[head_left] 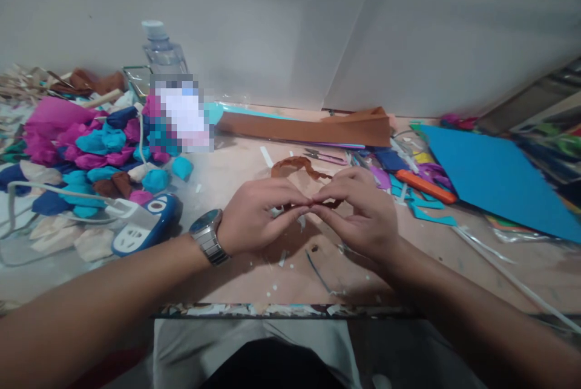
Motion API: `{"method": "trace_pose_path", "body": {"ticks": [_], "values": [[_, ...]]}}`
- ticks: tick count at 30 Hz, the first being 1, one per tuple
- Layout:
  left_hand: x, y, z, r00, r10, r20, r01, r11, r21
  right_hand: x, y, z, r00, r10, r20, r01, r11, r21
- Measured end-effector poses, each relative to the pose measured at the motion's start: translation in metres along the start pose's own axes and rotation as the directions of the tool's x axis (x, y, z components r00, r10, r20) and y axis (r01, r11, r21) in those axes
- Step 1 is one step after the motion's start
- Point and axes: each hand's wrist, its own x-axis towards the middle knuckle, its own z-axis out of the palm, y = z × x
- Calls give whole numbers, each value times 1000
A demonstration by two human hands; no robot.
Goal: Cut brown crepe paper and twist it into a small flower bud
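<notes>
My left hand (256, 215), with a metal watch (209, 236) on its wrist, and my right hand (358, 210) meet fingertip to fingertip above the table (254, 280). Both pinch a narrow strip of brown crepe paper (297, 166). The strip curls away from my fingers toward the back and rests on the table. The part of it between my fingers is mostly hidden.
A heap of pink, turquoise and dark blue crumpled paper balls (91, 147) fills the left. Beside it lie a blue-white power strip (143, 228) and a water bottle (161, 53). A long brown paper roll (308, 129), small scissors (324, 156), an orange cutter (424, 186) and a blue sheet (490, 174) lie behind and right.
</notes>
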Motion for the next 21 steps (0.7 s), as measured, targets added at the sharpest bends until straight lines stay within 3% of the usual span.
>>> {"method": "trace_pose_path", "body": {"ticks": [2, 11, 21], "values": [[0, 1, -1, 999, 54, 9, -54, 997, 48, 0, 0, 0, 1000, 8, -9, -8, 1000, 3], [2, 7, -2, 999, 3, 35, -5, 999, 50, -1, -4, 0, 1000, -11, 23, 10, 1000, 5], [-1, 4, 5, 988, -153, 20, 153, 987, -41, 0, 3, 2, 999, -53, 10, 53, 999, 2]]}}
